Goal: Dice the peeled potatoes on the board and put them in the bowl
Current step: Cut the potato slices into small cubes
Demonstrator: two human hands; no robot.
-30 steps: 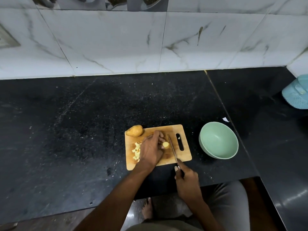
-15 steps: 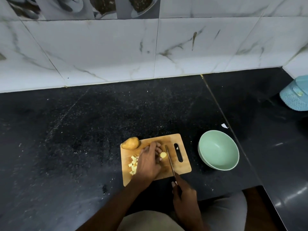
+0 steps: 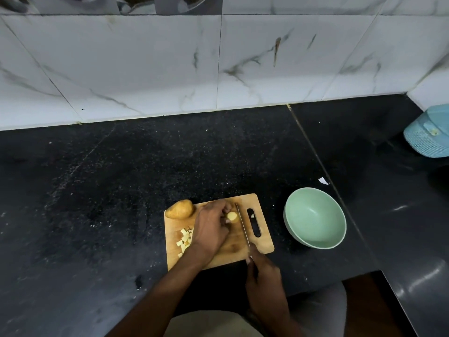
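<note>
A wooden cutting board (image 3: 263,242) lies on the black counter. My left hand (image 3: 210,227) holds a small pale potato piece (image 3: 231,216) down on the board with curled fingers. My right hand (image 3: 263,280) grips a knife (image 3: 242,223) whose blade lies just right of that piece, pointing away from me. Several diced potato cubes (image 3: 185,239) lie on the board's left side, partly hidden by my left hand. A whole potato (image 3: 180,209) rests at the board's far left corner. The pale green bowl (image 3: 315,217) stands empty to the right of the board.
A light blue perforated container (image 3: 428,132) sits at the far right edge of the counter. A small white scrap (image 3: 323,180) lies behind the bowl. A marble-tiled wall rises behind the counter. The counter's front edge runs just below the board.
The camera view has tilted, so board and bowl sit lower in the frame. Both hands keep their holds; the knife blade stays beside the potato piece.
</note>
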